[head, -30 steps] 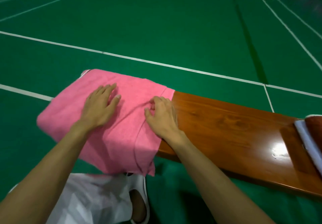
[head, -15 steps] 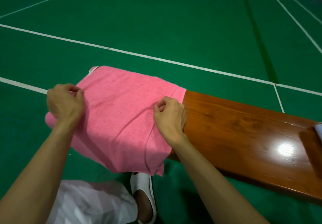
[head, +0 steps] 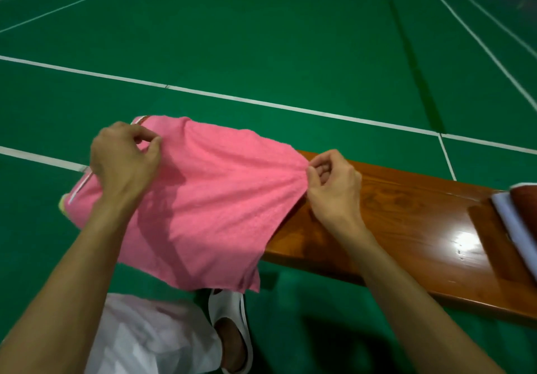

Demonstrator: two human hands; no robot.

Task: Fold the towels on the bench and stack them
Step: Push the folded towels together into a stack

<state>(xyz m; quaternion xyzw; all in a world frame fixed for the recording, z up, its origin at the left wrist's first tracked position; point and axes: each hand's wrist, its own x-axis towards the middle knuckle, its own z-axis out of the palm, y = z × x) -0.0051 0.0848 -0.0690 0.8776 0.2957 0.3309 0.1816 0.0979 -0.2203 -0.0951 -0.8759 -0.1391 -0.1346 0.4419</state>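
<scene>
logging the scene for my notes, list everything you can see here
pink towel: one, pink, over the bench's left end
bench: one, glossy brown wood, running rightward
folded cloths: apparently two, white and brown, bench's right end
floor: one, green with white lines, all around
slipper: one, white, below the towel
trouser leg: one, white, bottom left
left hand: one, pinching the towel's left edge
right hand: one, pinching the towel's right edge
</scene>
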